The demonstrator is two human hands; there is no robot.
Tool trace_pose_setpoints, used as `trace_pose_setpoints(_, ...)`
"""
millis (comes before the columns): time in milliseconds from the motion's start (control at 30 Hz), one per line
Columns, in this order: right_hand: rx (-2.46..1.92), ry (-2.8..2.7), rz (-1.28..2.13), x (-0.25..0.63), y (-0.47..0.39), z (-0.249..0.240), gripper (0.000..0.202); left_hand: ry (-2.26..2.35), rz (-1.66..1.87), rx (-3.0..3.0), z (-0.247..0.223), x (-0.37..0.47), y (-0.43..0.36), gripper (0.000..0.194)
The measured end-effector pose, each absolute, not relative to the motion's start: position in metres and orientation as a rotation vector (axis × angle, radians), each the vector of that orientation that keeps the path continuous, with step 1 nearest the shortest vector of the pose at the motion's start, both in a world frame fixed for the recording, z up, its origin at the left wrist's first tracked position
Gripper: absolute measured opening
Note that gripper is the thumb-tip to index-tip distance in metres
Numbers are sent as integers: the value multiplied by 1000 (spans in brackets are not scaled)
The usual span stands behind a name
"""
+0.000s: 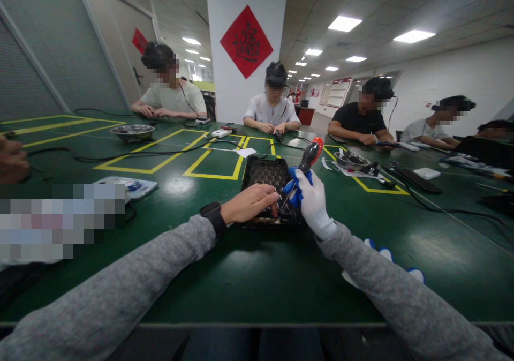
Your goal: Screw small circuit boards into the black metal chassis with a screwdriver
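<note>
In front of me on the green table lies an open black plastic case (263, 172) with a patterned inside. My right hand (313, 197), in a white glove with blue fingers, is closed round a screwdriver (310, 155) with a black and red handle. The screwdriver is tilted, its shaft pointing down and left into the case. My bare left hand (252, 200), a black watch on its wrist, rests over the case's near left part. Its fingers are together and bent down close to the shaft; what they pinch, if anything, is hidden.
Another white and blue glove (385, 256) lies beneath my right forearm. Metal bowls stand at the left (132, 132) and right (352, 160). A plastic packet (140, 187) lies left. Cables (168, 156) cross the table. Several people sit opposite; a person's hand (13, 160) shows far left.
</note>
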State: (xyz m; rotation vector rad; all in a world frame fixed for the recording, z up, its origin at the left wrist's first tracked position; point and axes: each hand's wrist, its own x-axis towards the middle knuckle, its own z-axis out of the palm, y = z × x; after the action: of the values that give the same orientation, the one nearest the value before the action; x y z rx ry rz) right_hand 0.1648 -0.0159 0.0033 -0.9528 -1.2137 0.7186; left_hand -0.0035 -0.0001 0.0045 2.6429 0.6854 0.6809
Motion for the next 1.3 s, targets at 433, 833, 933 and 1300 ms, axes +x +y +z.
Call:
trace_pose_setpoints(433, -950, -1203, 732, 166, -17, 4, 36, 723, 751, 2527, 3, -4, 0, 64)
trace_pose_setpoints(833, -925, -1166, 734, 166, -20, 6, 35, 692, 659, 2615, 2, -2, 3, 66)
trace_pose_setpoints(933, -931, -1176, 734, 166, -20, 5, 35, 679, 655, 2631, 2, -2, 4, 65)
trace_pose_setpoints(1300, -908, -1183, 726, 166, -19, 4, 34, 688, 709, 2569, 3, -3, 3, 60)
